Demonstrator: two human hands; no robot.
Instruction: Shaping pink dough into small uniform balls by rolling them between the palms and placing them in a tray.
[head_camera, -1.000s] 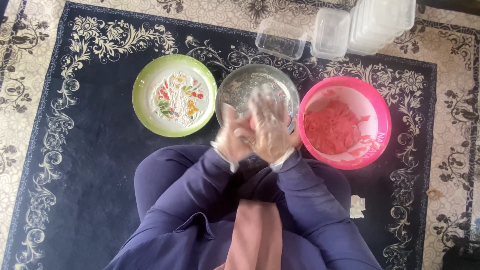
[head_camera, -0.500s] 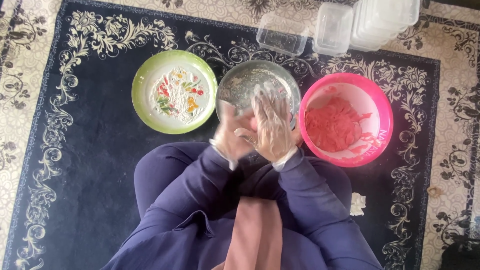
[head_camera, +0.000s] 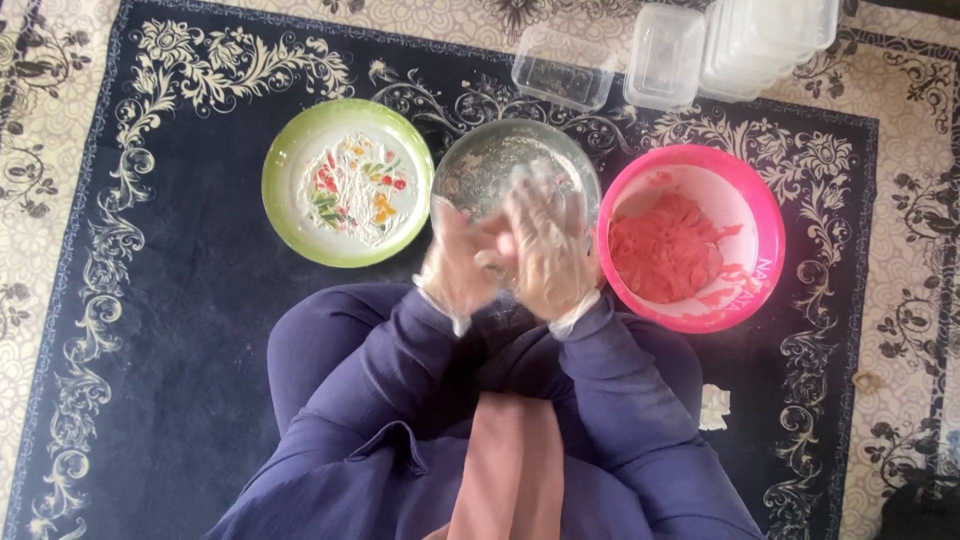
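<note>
Something small is pressed between the gloved left hand (head_camera: 462, 262) and right hand (head_camera: 545, 250), fingers cupped; the pink bowl (head_camera: 762, 200) is left half full of pink paste (head_camera: 665, 250), so plenty remains.

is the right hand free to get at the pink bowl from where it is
Probably yes: the right hand sits just beside the pink bowl, nothing between them, though it is pressed against the left hand.

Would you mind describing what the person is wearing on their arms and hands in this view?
Both arms are in long, loose dark blue-purple sleeves that reach the wrists. The left hand and the right hand each wear a thin, clear disposable plastic glove, crinkled and slightly shiny, with the loose cuff edge showing at the wrist. No rings, watch or markings can be seen.
</note>
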